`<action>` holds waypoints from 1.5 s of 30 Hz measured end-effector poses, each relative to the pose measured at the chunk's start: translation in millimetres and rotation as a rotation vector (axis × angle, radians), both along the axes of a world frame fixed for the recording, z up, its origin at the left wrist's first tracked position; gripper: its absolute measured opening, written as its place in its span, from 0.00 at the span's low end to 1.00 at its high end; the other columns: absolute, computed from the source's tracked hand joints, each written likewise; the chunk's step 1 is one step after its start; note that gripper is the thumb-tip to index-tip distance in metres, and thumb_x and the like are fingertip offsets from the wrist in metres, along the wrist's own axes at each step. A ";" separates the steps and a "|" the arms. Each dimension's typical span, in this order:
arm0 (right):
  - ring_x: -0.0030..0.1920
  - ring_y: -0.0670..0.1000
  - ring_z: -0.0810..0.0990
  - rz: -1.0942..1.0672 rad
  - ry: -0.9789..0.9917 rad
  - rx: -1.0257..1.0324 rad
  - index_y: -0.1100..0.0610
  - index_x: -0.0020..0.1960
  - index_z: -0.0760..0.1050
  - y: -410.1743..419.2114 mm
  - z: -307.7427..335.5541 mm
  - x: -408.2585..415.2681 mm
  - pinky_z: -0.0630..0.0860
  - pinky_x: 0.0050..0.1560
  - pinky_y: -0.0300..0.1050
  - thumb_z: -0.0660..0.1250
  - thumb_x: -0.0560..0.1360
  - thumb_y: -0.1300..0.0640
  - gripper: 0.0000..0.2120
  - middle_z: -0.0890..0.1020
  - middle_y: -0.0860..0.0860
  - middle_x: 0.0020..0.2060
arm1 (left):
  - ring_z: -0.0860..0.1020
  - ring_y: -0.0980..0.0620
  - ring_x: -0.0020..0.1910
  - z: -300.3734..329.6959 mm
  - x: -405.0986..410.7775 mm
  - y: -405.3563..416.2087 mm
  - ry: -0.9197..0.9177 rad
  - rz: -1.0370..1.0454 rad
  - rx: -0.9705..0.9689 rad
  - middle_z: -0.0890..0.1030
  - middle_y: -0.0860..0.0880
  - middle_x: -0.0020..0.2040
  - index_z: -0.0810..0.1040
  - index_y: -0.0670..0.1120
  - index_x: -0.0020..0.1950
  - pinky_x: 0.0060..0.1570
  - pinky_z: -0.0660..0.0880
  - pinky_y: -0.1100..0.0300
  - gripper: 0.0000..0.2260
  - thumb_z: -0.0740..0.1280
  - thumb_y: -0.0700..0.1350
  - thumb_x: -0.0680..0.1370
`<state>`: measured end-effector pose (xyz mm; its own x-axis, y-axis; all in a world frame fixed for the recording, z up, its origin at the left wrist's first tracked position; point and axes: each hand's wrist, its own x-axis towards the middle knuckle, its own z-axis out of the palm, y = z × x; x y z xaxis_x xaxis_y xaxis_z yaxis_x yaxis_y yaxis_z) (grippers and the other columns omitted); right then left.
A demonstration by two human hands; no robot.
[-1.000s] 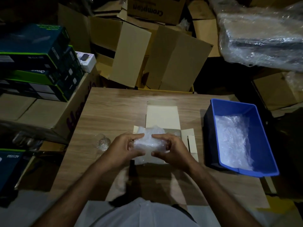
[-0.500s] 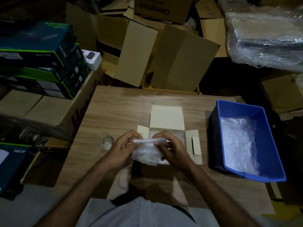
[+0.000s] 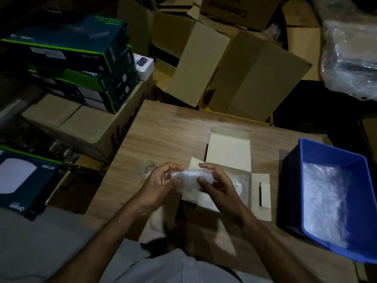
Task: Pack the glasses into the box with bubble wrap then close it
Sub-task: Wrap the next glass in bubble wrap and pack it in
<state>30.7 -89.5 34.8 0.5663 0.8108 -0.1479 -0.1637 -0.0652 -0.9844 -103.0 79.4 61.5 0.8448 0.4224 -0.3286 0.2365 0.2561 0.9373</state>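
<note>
A small open cardboard box (image 3: 227, 154) sits mid-table with its lid flap raised and side flaps spread; something bubble-wrapped (image 3: 240, 183) lies inside it. Over the box's left front corner I hold a bubble-wrapped bundle (image 3: 188, 178), presumably a glass. My left hand (image 3: 161, 184) cups its left end, and my right hand (image 3: 216, 184) grips its right side with fingers curled over the top. A bare clear glass (image 3: 148, 170) stands on the table just left of my left hand.
A blue plastic bin (image 3: 306, 201) with bubble wrap sheets (image 3: 324, 203) inside stands at the table's right edge. Stacked dark product boxes (image 3: 71, 58) and brown cartons (image 3: 234, 74) crowd the left and far sides. The wooden table (image 3: 167, 129) shows bare beyond the box.
The bundle has been rolled tighter between my hands and shifted slightly left of the box. The camera view has drifted, so the box appears further right.
</note>
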 end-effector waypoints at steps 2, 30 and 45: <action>0.53 0.59 0.86 0.005 -0.034 -0.016 0.57 0.65 0.75 13.1 -4.4 -1.0 0.84 0.51 0.59 0.71 0.78 0.53 0.17 0.83 0.57 0.57 | 0.85 0.45 0.50 -8.3 -2.3 6.4 0.028 0.050 0.074 0.84 0.43 0.53 0.78 0.45 0.59 0.44 0.83 0.51 0.10 0.67 0.35 0.80; 0.51 0.47 0.77 0.340 -0.753 -0.241 0.51 0.66 0.80 127.9 -15.2 8.8 0.80 0.51 0.45 0.69 0.78 0.61 0.17 0.73 0.49 0.54 | 0.80 0.56 0.57 -101.8 -23.3 94.0 0.210 0.162 0.593 0.80 0.55 0.59 0.79 0.53 0.67 0.54 0.83 0.52 0.31 0.81 0.42 0.66; 0.46 0.48 0.78 0.357 -1.165 -0.280 0.50 0.54 0.84 74.4 41.9 41.7 0.78 0.46 0.49 0.72 0.77 0.56 0.06 0.79 0.46 0.48 | 0.82 0.60 0.51 -51.4 27.6 33.4 0.006 0.090 0.773 0.83 0.58 0.53 0.80 0.55 0.66 0.46 0.82 0.57 0.31 0.80 0.57 0.64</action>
